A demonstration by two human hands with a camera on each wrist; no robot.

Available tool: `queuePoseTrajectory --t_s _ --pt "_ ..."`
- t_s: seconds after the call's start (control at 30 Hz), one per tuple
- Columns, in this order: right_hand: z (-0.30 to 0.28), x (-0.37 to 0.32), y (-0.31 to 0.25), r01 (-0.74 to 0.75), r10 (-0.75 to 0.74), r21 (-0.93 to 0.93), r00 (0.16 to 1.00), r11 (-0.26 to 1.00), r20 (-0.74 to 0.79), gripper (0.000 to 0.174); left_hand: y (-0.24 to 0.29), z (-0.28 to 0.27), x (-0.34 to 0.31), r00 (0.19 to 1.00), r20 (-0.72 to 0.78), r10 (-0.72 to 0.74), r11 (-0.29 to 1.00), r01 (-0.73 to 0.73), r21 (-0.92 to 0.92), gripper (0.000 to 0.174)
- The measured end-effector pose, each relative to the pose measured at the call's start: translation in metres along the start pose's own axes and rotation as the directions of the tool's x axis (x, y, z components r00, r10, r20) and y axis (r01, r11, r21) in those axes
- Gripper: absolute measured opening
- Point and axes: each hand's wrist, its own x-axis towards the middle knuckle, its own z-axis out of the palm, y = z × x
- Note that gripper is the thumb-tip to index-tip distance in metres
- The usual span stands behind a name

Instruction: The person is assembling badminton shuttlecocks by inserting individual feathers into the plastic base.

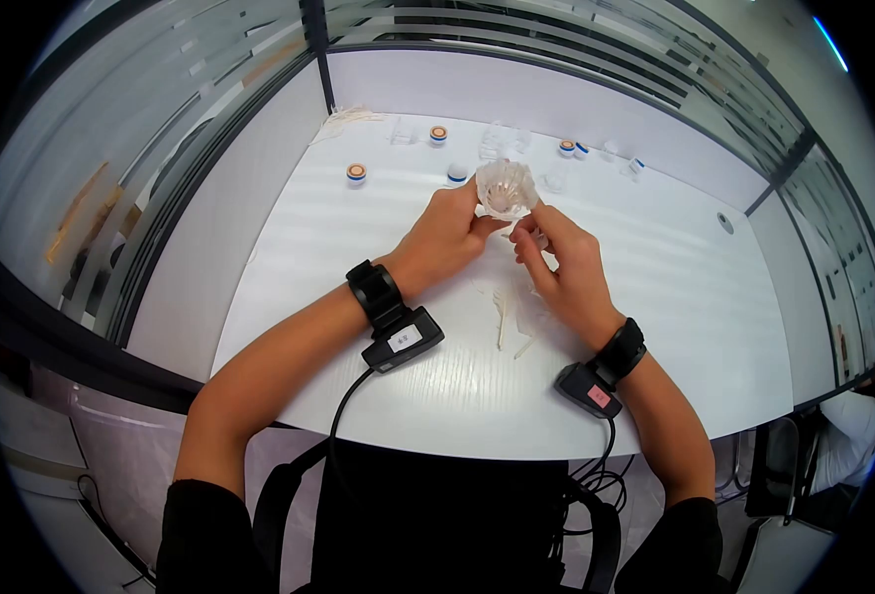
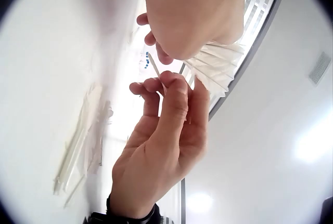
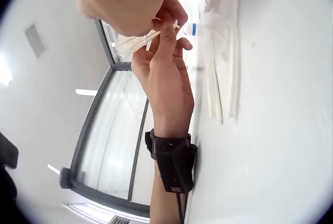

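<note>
In the head view, a translucent, pleated cup-shaped piece (image 1: 506,190) is held up over the table, its open side toward me. My left hand (image 1: 449,238) grips its left side and base, the thumb underneath. My right hand (image 1: 571,267) is close against its lower right side. In the left wrist view, the right hand's thumb and fingertips pinch a thin white stick (image 2: 154,64), beside the pleats (image 2: 216,68). The left thumb (image 3: 166,39) presses at the folded base in the right wrist view. Below the hands lie loose white sticks (image 1: 501,319) and clear film (image 1: 536,313).
Small round tubs with brown tops (image 1: 357,173) stand on the white table (image 1: 388,406), with a white-and-blue tub (image 1: 457,174) behind the left hand. Clear plastic pieces (image 1: 502,139) and a spread of white strips (image 1: 354,116) lie at the back. Low partitions (image 1: 546,99) enclose the table.
</note>
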Motion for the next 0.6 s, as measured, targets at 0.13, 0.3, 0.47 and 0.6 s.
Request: queuePoseTrajectory --t_s 0.13,0.3,0.47,0.6 --pt "0.0 -0.002 0.003 -0.003 0.003 0.0 1.0 1.0 0.014 0.063 0.003 0.0 0.001 0.999 0.025 0.044 0.999 -0.045 0.027 0.079" --pt "0.001 -0.003 0.006 0.011 -0.011 0.01 1.0 1.0 0.002 0.062 0.01 -0.003 -0.001 0.998 0.063 0.003 1.0 -0.003 0.009 0.075" --pt "0.0 -0.004 0.007 0.013 -0.013 -0.006 0.999 1.0 0.045 0.062 0.015 -0.006 -0.002 0.993 0.105 -0.046 0.997 0.039 0.069 0.07" --pt "0.001 -0.004 0.007 0.018 -0.017 -0.001 0.998 1.0 0.068 0.063 0.011 -0.005 -0.002 0.992 0.121 -0.044 0.997 0.036 0.065 0.07"
